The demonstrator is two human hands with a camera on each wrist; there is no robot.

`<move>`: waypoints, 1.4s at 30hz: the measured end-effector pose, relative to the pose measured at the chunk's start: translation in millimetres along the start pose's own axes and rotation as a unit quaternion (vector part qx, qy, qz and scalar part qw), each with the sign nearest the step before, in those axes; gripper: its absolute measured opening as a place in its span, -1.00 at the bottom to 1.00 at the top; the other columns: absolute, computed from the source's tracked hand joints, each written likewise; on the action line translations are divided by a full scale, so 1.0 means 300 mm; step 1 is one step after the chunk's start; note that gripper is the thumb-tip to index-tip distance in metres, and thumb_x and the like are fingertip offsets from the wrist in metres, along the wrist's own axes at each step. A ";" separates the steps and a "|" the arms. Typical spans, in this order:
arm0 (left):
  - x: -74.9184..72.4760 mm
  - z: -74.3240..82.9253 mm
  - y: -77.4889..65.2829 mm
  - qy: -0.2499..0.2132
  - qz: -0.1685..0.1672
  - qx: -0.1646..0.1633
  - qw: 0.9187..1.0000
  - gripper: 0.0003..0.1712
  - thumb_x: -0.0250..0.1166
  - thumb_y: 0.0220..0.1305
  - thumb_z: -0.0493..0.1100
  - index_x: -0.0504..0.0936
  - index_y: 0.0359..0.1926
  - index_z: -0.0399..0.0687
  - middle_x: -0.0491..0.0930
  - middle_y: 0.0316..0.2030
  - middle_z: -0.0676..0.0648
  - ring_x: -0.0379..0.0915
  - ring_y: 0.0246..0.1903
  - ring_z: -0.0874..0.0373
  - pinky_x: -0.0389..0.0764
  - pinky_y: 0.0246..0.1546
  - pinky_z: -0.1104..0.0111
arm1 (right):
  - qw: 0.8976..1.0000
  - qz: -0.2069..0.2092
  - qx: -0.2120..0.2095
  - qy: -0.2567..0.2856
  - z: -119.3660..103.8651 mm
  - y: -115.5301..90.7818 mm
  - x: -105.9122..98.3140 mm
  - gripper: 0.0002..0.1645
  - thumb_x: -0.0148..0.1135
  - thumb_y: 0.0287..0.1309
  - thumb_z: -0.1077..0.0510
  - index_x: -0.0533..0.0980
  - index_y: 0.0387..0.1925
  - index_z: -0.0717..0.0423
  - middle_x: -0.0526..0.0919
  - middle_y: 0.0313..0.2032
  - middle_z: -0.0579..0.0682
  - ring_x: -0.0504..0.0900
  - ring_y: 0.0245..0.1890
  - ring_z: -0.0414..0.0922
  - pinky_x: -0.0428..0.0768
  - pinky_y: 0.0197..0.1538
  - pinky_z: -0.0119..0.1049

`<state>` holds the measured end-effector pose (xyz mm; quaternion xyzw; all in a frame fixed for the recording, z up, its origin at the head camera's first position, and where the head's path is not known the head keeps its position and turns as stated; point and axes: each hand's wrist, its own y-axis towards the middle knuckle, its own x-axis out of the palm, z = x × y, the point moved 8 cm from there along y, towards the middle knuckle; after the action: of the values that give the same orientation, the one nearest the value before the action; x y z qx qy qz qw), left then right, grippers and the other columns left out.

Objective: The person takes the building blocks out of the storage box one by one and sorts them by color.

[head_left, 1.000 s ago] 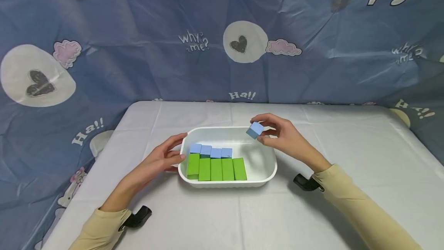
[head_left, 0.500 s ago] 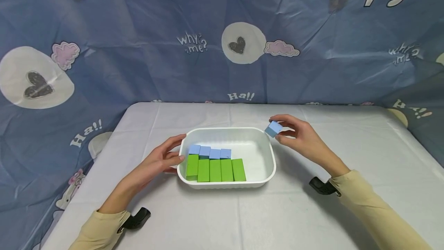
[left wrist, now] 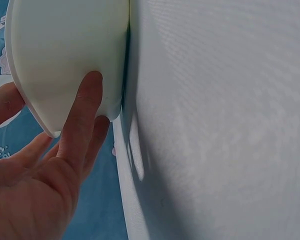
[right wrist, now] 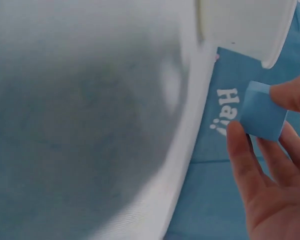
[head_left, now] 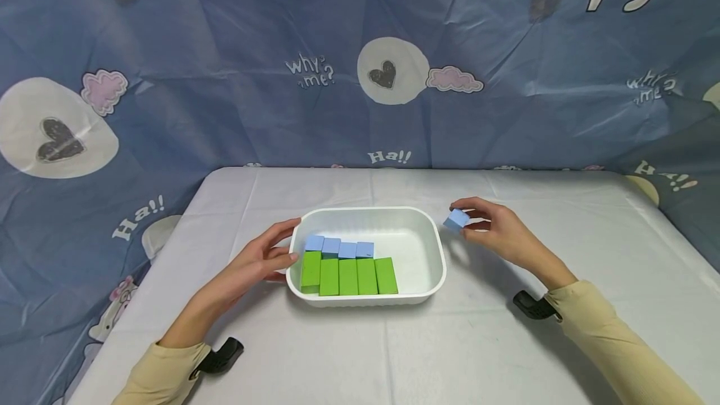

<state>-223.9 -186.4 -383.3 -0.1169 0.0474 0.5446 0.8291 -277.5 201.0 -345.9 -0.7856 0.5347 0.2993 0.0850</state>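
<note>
A white plastic tray [head_left: 416,295] stands on the table with several green blocks [head_left: 349,277] in a row along its near side. Behind them lie several light blue blocks [head_left: 347,249]. My left hand [head_left: 264,255] holds the tray's left end, thumb at the rim and fingers [left wrist: 85,105] against the outer wall. Just right of the tray, my right hand [head_left: 495,230] pinches a light blue block [head_left: 457,220] between thumb and fingers. In the right wrist view this block [right wrist: 264,112] is tilted and apart from the tray's end wall [right wrist: 245,25].
A white cloth covers the table [head_left: 337,355]. Behind and to the left hangs a blue printed curtain [head_left: 253,111]. Both wrists carry a black camera mount [head_left: 222,355] under beige sleeves [head_left: 619,336].
My right hand has carried the blue block rightward from over the tray's far right corner to beyond its right rim, then slightly lower. The left hand and tray stay put.
</note>
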 end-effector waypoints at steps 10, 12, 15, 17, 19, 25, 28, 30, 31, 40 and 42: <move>0.001 -0.002 -0.002 -0.006 0.000 -0.002 1.000 -0.25 0.22 0.41 -0.15 0.10 0.51 0.13 0.12 0.45 -0.07 0.37 0.22 -0.12 0.58 -0.08 0.11 | 0.998 -0.047 0.025 -0.039 0.088 -0.004 0.029 -0.52 0.29 0.10 0.43 0.52 0.11 0.22 0.61 -0.01 0.07 0.59 -0.01 0.02 0.59 -0.01 -0.25; 0.002 -0.004 -0.003 -0.006 0.000 -0.004 1.000 -0.25 0.22 0.41 -0.14 0.10 0.51 0.14 0.12 0.45 -0.06 0.37 0.22 -0.12 0.57 -0.08 0.11 | 0.997 -0.055 0.028 -0.048 0.100 -0.005 0.033 -0.52 0.31 0.10 0.42 0.53 0.09 0.21 0.62 -0.03 0.07 0.60 -0.03 0.01 0.59 -0.02 -0.25; 0.002 -0.005 -0.003 -0.006 0.000 -0.006 1.000 -0.25 0.22 0.41 -0.14 0.10 0.51 0.14 0.11 0.45 -0.07 0.36 0.23 -0.13 0.58 -0.08 0.11 | 0.996 -0.061 0.031 -0.050 0.109 -0.007 0.034 -0.53 0.32 0.09 0.41 0.53 0.09 0.20 0.62 -0.04 0.09 0.60 -0.05 0.02 0.59 -0.04 -0.24; 0.002 -0.005 -0.003 -0.005 0.001 -0.006 1.000 -0.25 0.22 0.41 -0.14 0.10 0.51 0.14 0.11 0.45 -0.07 0.36 0.23 -0.12 0.58 -0.08 0.12 | 0.996 -0.063 0.032 -0.048 0.111 -0.007 0.034 -0.53 0.32 0.10 0.41 0.53 0.09 0.20 0.62 -0.04 0.11 0.61 -0.05 0.03 0.59 -0.05 -0.24; 0.002 -0.002 -0.003 -0.004 0.002 -0.005 1.000 -0.25 0.22 0.41 -0.14 0.10 0.51 0.14 0.11 0.45 -0.07 0.36 0.23 -0.13 0.58 -0.08 0.12 | 0.996 -0.064 0.033 -0.047 0.112 -0.006 0.034 -0.53 0.33 0.10 0.40 0.53 0.09 0.19 0.62 -0.04 0.11 0.61 -0.05 0.02 0.59 -0.06 -0.24; 0.001 0.000 -0.004 -0.006 0.004 -0.004 1.000 -0.25 0.23 0.40 -0.14 0.11 0.50 0.14 0.13 0.45 -0.07 0.37 0.23 -0.12 0.58 -0.08 0.12 | 0.996 -0.068 0.042 -0.044 0.116 -0.007 0.037 -0.52 0.34 0.09 0.39 0.52 0.09 0.19 0.61 -0.01 0.13 0.62 -0.05 0.03 0.59 -0.06 -0.23; 0.003 -0.001 -0.006 -0.006 0.003 -0.003 1.000 -0.24 0.23 0.40 -0.14 0.11 0.51 0.12 0.13 0.45 -0.09 0.37 0.22 -0.13 0.58 -0.09 0.12 | 0.995 -0.070 0.042 -0.051 0.113 -0.010 0.038 -0.49 0.35 0.10 0.38 0.50 0.12 0.19 0.60 0.03 0.15 0.63 -0.03 0.04 0.59 -0.05 -0.20; 0.004 -0.002 -0.007 -0.007 0.002 -0.003 1.000 -0.24 0.23 0.40 -0.13 0.11 0.51 0.13 0.12 0.45 -0.08 0.37 0.23 -0.12 0.57 -0.08 0.12 | 0.995 -0.072 0.044 -0.055 0.108 -0.013 0.038 -0.47 0.35 0.11 0.36 0.48 0.15 0.17 0.58 0.05 0.15 0.63 -0.03 0.05 0.59 -0.05 -0.18; 0.004 -0.002 -0.008 -0.007 0.002 -0.002 1.000 -0.24 0.23 0.40 -0.13 0.11 0.51 0.12 0.12 0.45 -0.08 0.37 0.22 -0.12 0.57 -0.08 0.13 | 0.995 -0.071 0.044 -0.058 0.103 -0.014 0.036 -0.45 0.35 0.11 0.36 0.48 0.16 0.16 0.58 0.06 0.15 0.63 -0.03 0.05 0.59 -0.05 -0.17; 0.003 0.002 -0.004 -0.008 0.003 -0.002 1.000 -0.26 0.21 0.41 -0.16 0.11 0.50 0.13 0.13 0.45 -0.08 0.38 0.22 -0.11 0.58 -0.08 0.11 | 0.995 -0.038 0.026 -0.085 0.029 -0.015 -0.003 -0.42 0.38 0.13 0.26 0.47 0.20 0.03 0.53 0.16 0.06 0.59 0.05 0.01 0.54 0.05 -0.06; 0.003 0.002 -0.005 -0.011 0.002 -0.001 1.000 -0.26 0.22 0.41 -0.16 0.11 0.50 0.13 0.13 0.44 -0.08 0.38 0.22 -0.11 0.58 -0.08 0.11 | 0.996 -0.032 0.015 -0.088 0.012 -0.012 -0.010 -0.44 0.40 0.14 0.22 0.48 0.19 -0.01 0.53 0.17 0.05 0.59 0.05 0.02 0.54 0.07 -0.07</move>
<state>-222.3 -186.1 -382.6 -0.1119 0.0381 0.5476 0.8283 -276.5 206.4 -347.9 -0.7716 0.5044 0.3560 0.1532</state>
